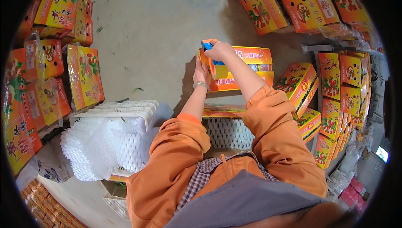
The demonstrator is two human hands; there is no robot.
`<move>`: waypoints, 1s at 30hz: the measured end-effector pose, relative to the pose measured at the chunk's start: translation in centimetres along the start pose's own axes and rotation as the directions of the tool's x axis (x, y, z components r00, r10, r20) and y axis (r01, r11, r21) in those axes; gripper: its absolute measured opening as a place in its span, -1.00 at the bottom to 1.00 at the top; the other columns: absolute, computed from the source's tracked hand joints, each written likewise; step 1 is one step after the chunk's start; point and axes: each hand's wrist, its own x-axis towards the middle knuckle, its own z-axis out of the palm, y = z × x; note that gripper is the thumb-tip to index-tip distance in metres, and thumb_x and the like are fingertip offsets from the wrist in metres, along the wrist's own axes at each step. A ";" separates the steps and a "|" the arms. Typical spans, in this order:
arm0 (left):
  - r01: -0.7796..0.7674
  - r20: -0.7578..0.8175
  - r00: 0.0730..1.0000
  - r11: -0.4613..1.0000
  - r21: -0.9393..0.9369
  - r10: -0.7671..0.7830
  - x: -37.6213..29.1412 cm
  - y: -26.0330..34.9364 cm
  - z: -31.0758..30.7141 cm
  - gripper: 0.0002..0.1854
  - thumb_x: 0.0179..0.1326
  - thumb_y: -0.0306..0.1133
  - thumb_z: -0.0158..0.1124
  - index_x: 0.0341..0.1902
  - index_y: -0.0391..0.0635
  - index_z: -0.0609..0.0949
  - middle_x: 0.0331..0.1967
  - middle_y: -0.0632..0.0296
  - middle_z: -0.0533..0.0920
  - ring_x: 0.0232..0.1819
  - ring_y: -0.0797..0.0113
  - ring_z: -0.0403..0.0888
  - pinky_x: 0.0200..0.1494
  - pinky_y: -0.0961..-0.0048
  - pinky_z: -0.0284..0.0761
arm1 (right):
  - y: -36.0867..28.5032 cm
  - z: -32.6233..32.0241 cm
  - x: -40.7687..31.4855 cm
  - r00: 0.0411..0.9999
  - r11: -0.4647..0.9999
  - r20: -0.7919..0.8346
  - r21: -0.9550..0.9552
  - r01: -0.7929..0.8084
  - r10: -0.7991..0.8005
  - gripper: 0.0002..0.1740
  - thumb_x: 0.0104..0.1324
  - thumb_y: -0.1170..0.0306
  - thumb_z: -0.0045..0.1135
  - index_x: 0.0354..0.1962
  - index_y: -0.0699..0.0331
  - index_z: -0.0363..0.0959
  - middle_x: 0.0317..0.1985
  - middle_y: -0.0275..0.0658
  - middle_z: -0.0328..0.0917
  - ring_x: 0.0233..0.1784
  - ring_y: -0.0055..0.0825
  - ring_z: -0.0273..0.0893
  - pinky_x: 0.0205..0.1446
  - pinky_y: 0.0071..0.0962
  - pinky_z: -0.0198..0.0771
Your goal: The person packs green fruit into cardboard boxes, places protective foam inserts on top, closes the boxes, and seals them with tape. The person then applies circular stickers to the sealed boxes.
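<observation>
My right hand (221, 52) grips a blue and orange tape dispenser (207, 44) above the left end of a printed orange-and-yellow carton (262, 79). A wide roll of yellowish packing tape (220, 71) hangs in the dispenser, beneath my wrist. My left hand (202, 72), with a pale bangle at the wrist, holds the carton's left end. Its fingertips are partly hidden against the cardboard. Between the carton's two long top flaps runs a gap, where some of the contents show. Whether the tape touches the carton cannot be made out.
Below my arms stands another carton (224, 110) beside white foam netting (230, 134). More netting (97, 148) is heaped by a white plastic crate (125, 108) on the left. Printed cartons are stacked left (83, 77) and right (329, 88); several smaller ones (296, 82) lie near my right elbow.
</observation>
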 end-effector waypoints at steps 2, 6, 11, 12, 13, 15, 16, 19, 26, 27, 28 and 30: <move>-0.004 -0.001 1.000 0.998 -0.069 0.004 0.1 0.0 -0.3 -0.52 0.34 -0.14 -0.26 0.32 0.10 0.15 -0.06 0.02 0.54 -0.09 -0.05 0.50 -0.12 0.17 0.41 | -0.4 -0.1 0.1 0.999 1.000 0.030 0.019 -0.018 0.018 -0.39 0.00 0.09 0.06 0.06 0.06 0.37 -0.09 -0.18 0.53 -0.03 -0.32 0.50 0.02 -0.43 0.39; -0.050 -0.010 0.999 0.984 -0.170 0.049 -0.5 0.4 -0.7 -0.52 0.34 -0.17 -0.23 0.31 0.06 0.16 0.02 0.02 0.49 -0.02 -0.04 0.46 -0.04 0.21 0.39 | -0.6 -0.3 0.9 0.995 0.999 0.094 -0.033 -0.039 0.042 -0.41 -0.03 0.11 0.09 0.00 0.10 0.41 -0.08 -0.18 0.52 -0.03 -0.30 0.50 0.02 -0.43 0.39; -0.073 0.057 0.994 0.959 -0.273 0.092 -0.3 0.7 -1.4 -0.52 0.33 -0.21 -0.17 0.31 0.01 0.18 0.15 0.08 0.39 0.11 0.07 0.39 0.07 0.30 0.34 | 0.5 1.3 -1.1 0.992 0.998 0.109 0.002 -0.060 0.060 -0.30 -0.04 0.08 0.07 0.12 0.06 0.32 -0.06 -0.10 0.50 -0.02 -0.25 0.48 0.04 -0.40 0.37; -0.051 0.086 0.987 0.775 -0.630 0.135 0.2 0.5 -0.4 -0.51 0.37 -0.20 -0.23 0.33 -0.05 0.14 0.21 0.06 0.34 0.17 0.21 0.37 0.13 0.38 0.29 | 0.4 0.9 -1.8 0.982 0.998 0.186 -0.060 0.006 0.006 -0.26 -0.05 0.07 0.07 0.14 0.08 0.28 -0.03 -0.08 0.48 0.00 -0.24 0.47 0.06 -0.39 0.36; -0.112 0.037 0.987 0.829 -0.547 0.158 0.4 -0.3 0.0 -0.51 0.36 -0.20 -0.21 0.33 -0.07 0.15 0.21 0.05 0.34 0.17 0.17 0.36 0.13 0.36 0.29 | 0.4 0.7 -2.9 0.967 0.999 0.254 -0.042 0.001 0.010 -0.22 -0.05 0.05 0.05 0.17 0.09 0.24 -0.03 -0.06 0.47 0.00 -0.21 0.46 0.07 -0.38 0.35; -0.224 -0.054 0.974 0.905 -0.361 0.219 0.8 -2.0 0.6 -0.50 0.34 -0.19 -0.19 0.31 -0.10 0.17 0.20 0.04 0.33 0.17 0.09 0.34 0.14 0.34 0.30 | 0.9 1.5 -4.9 0.977 1.000 0.215 -0.021 0.014 -0.009 -0.20 -0.05 0.04 0.03 0.19 0.10 0.21 -0.03 -0.02 0.46 0.01 -0.18 0.45 0.08 -0.37 0.34; -0.212 -0.042 0.977 0.907 -0.363 0.211 0.8 -2.4 1.0 -0.50 0.34 -0.19 -0.19 0.31 -0.11 0.17 0.21 0.02 0.32 0.18 0.08 0.33 0.16 0.34 0.28 | 1.1 2.4 -5.7 0.990 1.000 0.143 -0.007 -0.004 0.005 -0.20 -0.05 0.06 0.01 0.20 0.13 0.19 -0.03 0.03 0.45 0.01 -0.14 0.45 0.09 -0.35 0.33; -0.185 -0.017 0.981 0.913 -0.365 0.192 1.6 -3.8 2.2 -0.49 0.35 -0.20 -0.18 0.30 -0.15 0.18 0.22 -0.03 0.30 0.21 0.07 0.29 0.21 0.36 0.21 | 1.7 3.8 -8.1 0.992 0.999 0.124 0.029 -0.019 0.015 -0.18 -0.06 0.08 0.00 0.21 0.16 0.17 -0.02 0.05 0.44 0.01 -0.12 0.44 0.10 -0.33 0.33; -0.142 0.015 0.987 0.909 -0.391 0.160 0.9 -2.9 1.3 -0.50 0.33 -0.24 -0.20 0.30 -0.16 0.18 0.23 -0.04 0.29 0.24 0.06 0.26 0.24 0.34 0.17 | 2.1 5.5 -10.8 0.989 0.995 0.118 0.034 -0.093 0.088 -0.14 -0.04 0.05 0.01 0.24 0.18 0.10 0.01 0.03 0.42 0.05 -0.15 0.42 0.11 -0.32 0.32; -0.157 -0.001 0.986 0.912 -0.378 0.169 1.1 -3.0 1.4 -0.50 0.32 -0.24 -0.20 0.30 -0.16 0.18 0.23 -0.05 0.29 0.24 0.06 0.26 0.24 0.33 0.17 | 2.2 5.7 -11.0 0.989 0.995 0.117 0.032 -0.097 0.093 -0.14 -0.04 0.05 0.01 0.24 0.18 0.10 0.02 0.02 0.41 0.06 -0.15 0.41 0.12 -0.33 0.31; -0.172 -0.016 0.984 0.915 -0.365 0.179 1.3 -3.1 1.5 -0.50 0.32 -0.24 -0.20 0.30 -0.16 0.18 0.23 -0.05 0.29 0.24 0.06 0.26 0.24 0.33 0.17 | 2.4 5.8 -11.3 0.987 0.995 0.139 0.048 -0.085 0.077 -0.13 -0.05 0.05 0.02 0.24 0.18 0.10 0.03 0.01 0.41 0.07 -0.16 0.40 0.12 -0.33 0.31; -0.198 -0.032 0.979 0.920 -0.337 0.199 1.6 -2.9 1.3 -0.49 0.32 -0.22 -0.21 0.31 -0.14 0.18 0.23 -0.05 0.29 0.24 0.05 0.26 0.24 0.33 0.16 | 3.1 6.0 -11.8 0.982 0.995 0.183 0.078 -0.068 0.052 -0.12 -0.06 0.04 0.03 0.24 0.18 0.09 0.05 -0.01 0.40 0.09 -0.17 0.39 0.13 -0.33 0.30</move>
